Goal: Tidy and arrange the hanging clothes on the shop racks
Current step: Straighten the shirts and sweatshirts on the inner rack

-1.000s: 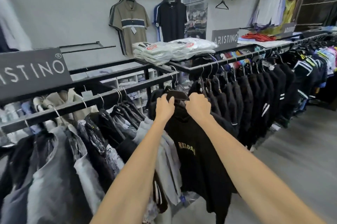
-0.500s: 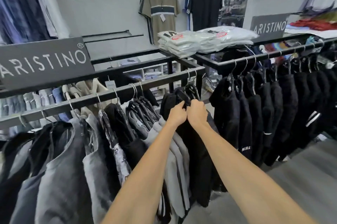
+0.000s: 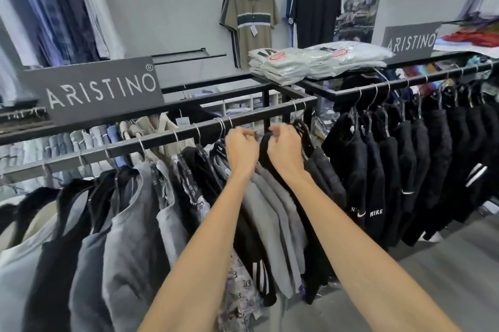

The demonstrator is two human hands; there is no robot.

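Note:
A black rail carries a row of grey, black and patterned garments on wire hangers. My left hand and my right hand are both up near the right end of that rail. Each is closed on the top of a black garment that hangs edge-on between grey shirts and more dark clothes. Its hanger hook is hidden behind my fingers. A second rail to the right holds a dense row of black shirts, some with a white logo.
Folded white packs lie stacked on the rack top at the corner. Two grey brand signs stand on the racks. Polo shirts hang on the back wall. Grey floor lies to the lower right.
The black garment faced me a second ago; it has been turned edge-on and moved left into the row on the near rail. My view has shifted left and closer.

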